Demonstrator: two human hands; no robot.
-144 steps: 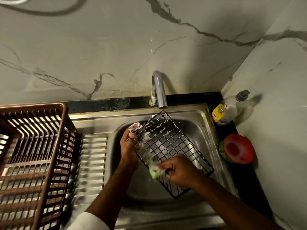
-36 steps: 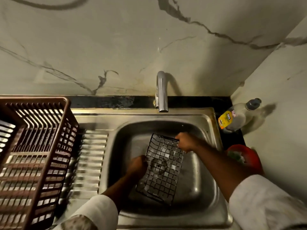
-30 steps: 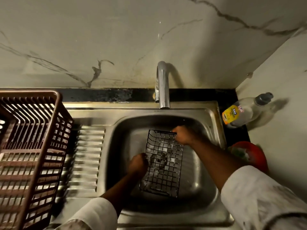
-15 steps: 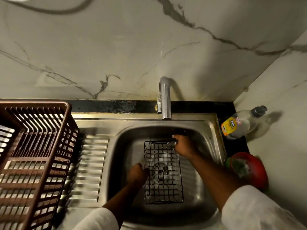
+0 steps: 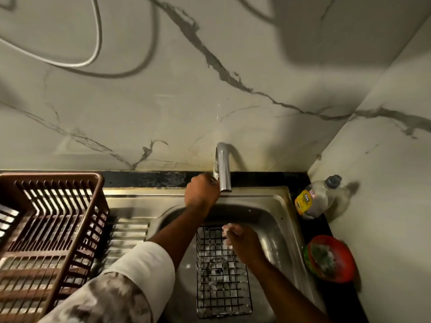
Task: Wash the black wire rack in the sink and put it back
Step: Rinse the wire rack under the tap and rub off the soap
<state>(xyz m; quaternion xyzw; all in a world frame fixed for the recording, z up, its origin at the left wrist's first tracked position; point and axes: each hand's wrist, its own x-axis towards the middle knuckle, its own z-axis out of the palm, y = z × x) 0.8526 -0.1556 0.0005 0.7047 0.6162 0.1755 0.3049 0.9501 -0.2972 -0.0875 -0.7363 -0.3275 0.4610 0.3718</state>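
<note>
One black wire rack [image 5: 222,273] lies flat on the floor of the single steel sink [image 5: 283,220], its long side running toward the camera, with soap foam clinging to its wires. The left hand [image 5: 202,192] reaches up to the base of the one chrome tap [image 5: 223,169]; its fingers [image 5: 205,179] are curled together around something at the tap's foot, though what exactly they grip is hidden behind the hand. No water is seen coming from the spout. The right hand [image 5: 242,243] hovers over the far end of the rack, fingers loosely bent and dabbed with foam at the tips; whether they touch the wire cannot be told. Both forearms are bare, and a pale sleeve [image 5: 144,266] is rolled back on the left arm.

On the dark bench [image 5: 149,179] to the left stands one brown plastic dish basket [image 5: 46,231], beside the ribbed drainboard [image 5: 126,238]. To the right of the sink, in the corner, stands one clear bottle [image 5: 319,198] with a dark cap and a yellow label; its writing is too small to read. Nearer the camera sits one red bowl [image 5: 345,259] holding a green scrubber [image 5: 323,257] with foam on it. One pale cord [image 5: 93,54] loops on the marbled wall.
</note>
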